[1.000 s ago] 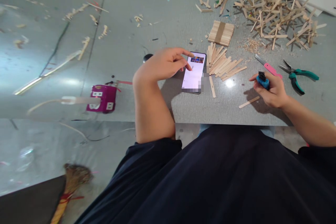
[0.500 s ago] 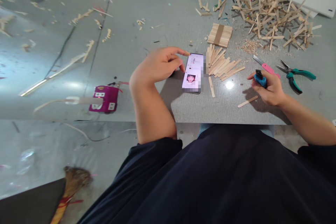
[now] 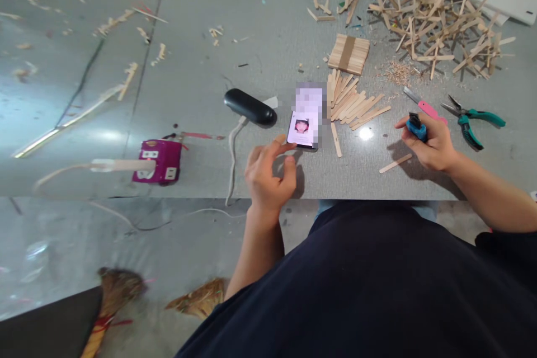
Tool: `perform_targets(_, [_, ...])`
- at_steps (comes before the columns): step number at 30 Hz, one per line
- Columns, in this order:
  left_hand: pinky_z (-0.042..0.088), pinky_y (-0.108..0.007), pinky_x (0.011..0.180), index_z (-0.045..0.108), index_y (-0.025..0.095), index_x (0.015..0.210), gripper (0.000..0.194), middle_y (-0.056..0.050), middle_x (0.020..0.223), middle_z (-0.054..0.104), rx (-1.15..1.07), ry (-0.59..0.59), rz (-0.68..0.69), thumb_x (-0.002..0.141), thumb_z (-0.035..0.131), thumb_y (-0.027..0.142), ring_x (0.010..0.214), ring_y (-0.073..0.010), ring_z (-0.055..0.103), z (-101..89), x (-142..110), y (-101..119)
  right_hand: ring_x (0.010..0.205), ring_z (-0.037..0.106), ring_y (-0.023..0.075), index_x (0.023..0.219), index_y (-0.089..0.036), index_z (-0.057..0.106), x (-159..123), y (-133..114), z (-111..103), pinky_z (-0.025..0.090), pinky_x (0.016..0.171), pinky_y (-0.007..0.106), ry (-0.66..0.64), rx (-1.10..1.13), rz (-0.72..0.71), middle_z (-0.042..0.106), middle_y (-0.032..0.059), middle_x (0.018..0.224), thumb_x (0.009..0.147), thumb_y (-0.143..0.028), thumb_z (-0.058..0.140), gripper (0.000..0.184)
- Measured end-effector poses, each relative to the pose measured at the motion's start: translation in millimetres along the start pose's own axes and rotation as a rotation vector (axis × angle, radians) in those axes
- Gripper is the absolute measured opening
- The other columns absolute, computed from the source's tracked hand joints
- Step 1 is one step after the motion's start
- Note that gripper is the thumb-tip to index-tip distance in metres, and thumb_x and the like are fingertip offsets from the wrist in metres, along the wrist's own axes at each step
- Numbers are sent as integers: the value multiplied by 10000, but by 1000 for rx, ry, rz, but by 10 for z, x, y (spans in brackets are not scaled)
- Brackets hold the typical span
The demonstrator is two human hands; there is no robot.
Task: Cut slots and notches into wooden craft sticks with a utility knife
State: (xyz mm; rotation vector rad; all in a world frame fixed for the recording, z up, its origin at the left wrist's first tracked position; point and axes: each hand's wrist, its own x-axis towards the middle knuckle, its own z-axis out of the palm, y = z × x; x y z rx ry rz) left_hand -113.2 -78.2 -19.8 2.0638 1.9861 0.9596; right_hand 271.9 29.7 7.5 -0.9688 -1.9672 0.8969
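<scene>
My left hand (image 3: 272, 170) is at the lower left corner of a phone (image 3: 302, 128) lying face up on the grey table. Its index fingertip is at the screen's bottom edge, with thumb apart and nothing held. Right of the phone, several loose wooden craft sticks (image 3: 354, 102) fan out. My right hand (image 3: 432, 142) is closed around a small blue tool with a black end (image 3: 417, 126); its kind is not clear. Below that hand a single craft stick (image 3: 395, 163) lies flat. Close by are a pink-handled cutter knife (image 3: 425, 106) and teal-handled pliers (image 3: 466, 122).
A banded bundle of craft sticks (image 3: 349, 53) sits behind the loose ones. Farther back rises a heap of joined sticks (image 3: 436, 28). To the left are a black oblong case (image 3: 250, 107) with a white cable and a purple power socket block (image 3: 158, 161).
My left hand has moved from the phone's top down to its bottom edge, uncovering the black case. The view has shifted slightly. My right hand still grips the blue tool.
</scene>
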Motion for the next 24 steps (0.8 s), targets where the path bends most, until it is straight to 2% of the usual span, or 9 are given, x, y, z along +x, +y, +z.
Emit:
perform_targets(5, [571,-540,1077,510,328,1684,658,-83,1398,817,-26,-15,96,1041,602,220,1198,-327,755,83,-205,-73,658,611,188,1136,-297,767,2,67,7,529,617,384,10,-3,28,709,4,849,1034,-401,700,160])
perform_targets(9, [542,-547,1061,487,290,1718,693,-107,1405,815,59,-90,64,1035,604,277,1160,-346,749,137,-211,-109,674,622,198,1121,-293,765,10,78,14,544,635,394,21,-8,47,706,12,841,1022,-431,710,178])
perform_targets(18, [491,-562,1062,574,255,1660,629,-125,1381,800,160,-167,84,1037,615,337,1220,-376,691,181,-30,22,641,579,172,1117,-300,774,19,59,21,492,609,368,27,16,2,704,-10,823,999,-338,713,138])
perform_targets(24, [499,-542,1037,717,238,1476,443,-119,1300,834,106,-239,298,1058,592,314,1189,-353,717,313,17,187,697,624,170,1110,-288,774,37,58,13,499,644,361,43,10,-27,728,-4,866,1012,-310,700,125])
